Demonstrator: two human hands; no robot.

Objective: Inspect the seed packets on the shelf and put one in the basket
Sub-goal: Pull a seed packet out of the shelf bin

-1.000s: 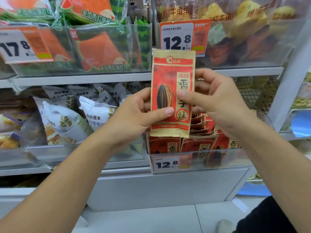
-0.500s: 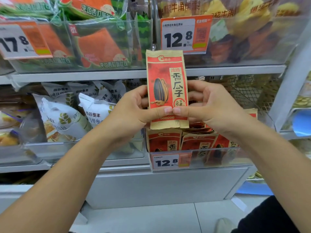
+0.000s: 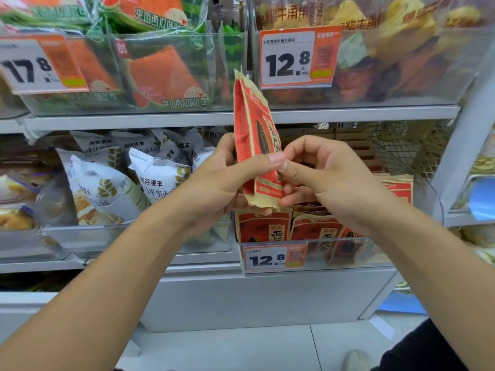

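At the centre of the frame, both hands pinch the red seed packet (image 3: 254, 145), held edge-on before the shelf (image 3: 348, 113): left hand (image 3: 222, 180) thumb on front, right hand (image 3: 329, 175) at its lower edge. Such a light pinch could let it slip; no basket is visible.

Top shelf in front of me is showing watermelon-print toast bags (image 3: 166, 76) sitting behind a 17.8 price tag (image 3: 40, 65), and croissant bags (image 3: 388, 49) are piling up behind a 12.8 tag (image 3: 297, 57). White bread bags (image 3: 107, 183) are leaning in the clear bin down left. My shoe (image 3: 356, 360) is poking out on the pale floor tiles (image 3: 241, 349).
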